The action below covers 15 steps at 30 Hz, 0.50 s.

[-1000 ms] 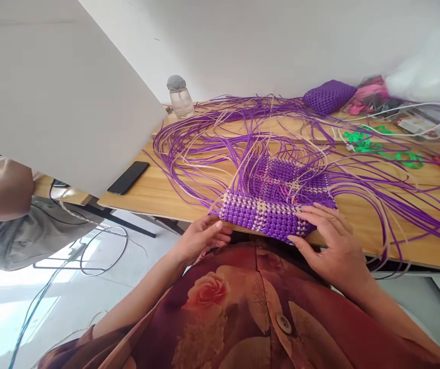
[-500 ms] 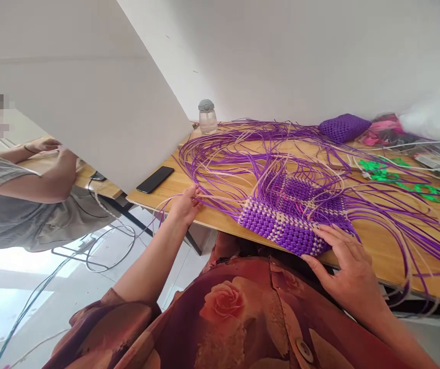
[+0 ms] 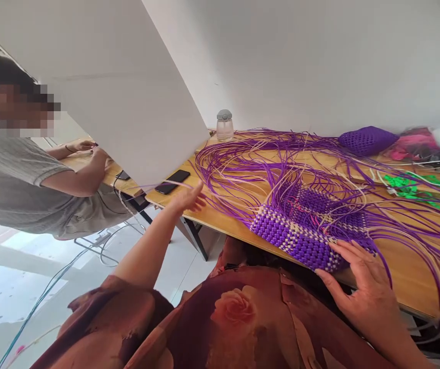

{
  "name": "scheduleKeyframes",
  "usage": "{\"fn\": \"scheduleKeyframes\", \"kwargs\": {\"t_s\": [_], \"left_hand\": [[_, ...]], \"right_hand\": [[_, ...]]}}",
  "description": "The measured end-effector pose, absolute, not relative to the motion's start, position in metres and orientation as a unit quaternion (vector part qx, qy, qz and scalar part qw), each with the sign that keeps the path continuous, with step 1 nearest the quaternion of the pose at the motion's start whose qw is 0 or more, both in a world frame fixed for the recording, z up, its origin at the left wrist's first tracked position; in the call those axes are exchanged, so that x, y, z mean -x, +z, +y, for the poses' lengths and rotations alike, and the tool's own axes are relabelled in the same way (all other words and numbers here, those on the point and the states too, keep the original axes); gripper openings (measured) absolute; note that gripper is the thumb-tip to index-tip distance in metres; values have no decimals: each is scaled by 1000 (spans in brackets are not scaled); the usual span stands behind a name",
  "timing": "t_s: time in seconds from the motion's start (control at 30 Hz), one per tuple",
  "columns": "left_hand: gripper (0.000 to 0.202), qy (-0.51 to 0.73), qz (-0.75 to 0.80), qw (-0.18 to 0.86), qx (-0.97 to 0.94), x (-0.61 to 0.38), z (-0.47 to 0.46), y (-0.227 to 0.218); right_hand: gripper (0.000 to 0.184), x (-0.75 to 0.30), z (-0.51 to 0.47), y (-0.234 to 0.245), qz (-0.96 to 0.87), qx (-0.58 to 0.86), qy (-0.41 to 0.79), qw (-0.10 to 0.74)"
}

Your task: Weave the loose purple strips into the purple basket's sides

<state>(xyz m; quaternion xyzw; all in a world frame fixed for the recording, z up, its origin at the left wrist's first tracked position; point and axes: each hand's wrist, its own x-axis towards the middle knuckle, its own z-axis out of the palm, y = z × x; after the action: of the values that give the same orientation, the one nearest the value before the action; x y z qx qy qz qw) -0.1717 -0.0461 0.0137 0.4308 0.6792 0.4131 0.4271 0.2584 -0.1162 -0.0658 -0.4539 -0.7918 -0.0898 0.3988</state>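
Observation:
A partly woven basket (image 3: 293,236) in purple and cream plastic strips lies near the table's front edge, with many long loose strands (image 3: 239,148) fanning out from it. My right hand (image 3: 370,279) holds its near right corner, fingers over the top edge and thumb against the front side. To the left of the weave, my left hand (image 3: 190,199) is raised over the table edge with its fingers apart. A few pale and purple strands pass behind or across it toward the left; whether they touch it I cannot tell.
A black phone (image 3: 173,181) and a water bottle (image 3: 224,125) stand left of the strands. Farther right lie a purple woven piece (image 3: 368,140) and green strips (image 3: 408,187). Beyond a white partition (image 3: 127,87), another person (image 3: 23,174) sits at a table.
My left hand, before among the strands with fingers curled, has opened and lifted slightly. The view has shifted left, showing more of the other person. My right hand stays on the basket.

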Motion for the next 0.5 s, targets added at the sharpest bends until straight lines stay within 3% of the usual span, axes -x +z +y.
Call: {"fn": "scheduleKeyframes", "kwargs": {"t_s": [0.1, 0.2, 0.3, 0.37, 0.43, 0.5], "left_hand": [[46, 378, 661, 418, -496, 147, -57, 4], [37, 419, 620, 342, -569, 113, -65, 2], [103, 385, 451, 195, -781, 81, -64, -1], [117, 307, 420, 173, -836, 66, -61, -8], [113, 269, 416, 116, -861, 56, -58, -19], [95, 257, 407, 67, -874, 53, -58, -31]], "right_hand": [[57, -260, -116, -66, -795, 456, -100, 387], [63, -258, -117, -67, -791, 470, -121, 372], [68, -255, -118, -68, -793, 466, -147, 363], [70, -255, -117, -66, -798, 460, -172, 349], [71, -260, -114, -61, -806, 451, -201, 328], [74, -268, -109, -55, -820, 437, -186, 318]]}}
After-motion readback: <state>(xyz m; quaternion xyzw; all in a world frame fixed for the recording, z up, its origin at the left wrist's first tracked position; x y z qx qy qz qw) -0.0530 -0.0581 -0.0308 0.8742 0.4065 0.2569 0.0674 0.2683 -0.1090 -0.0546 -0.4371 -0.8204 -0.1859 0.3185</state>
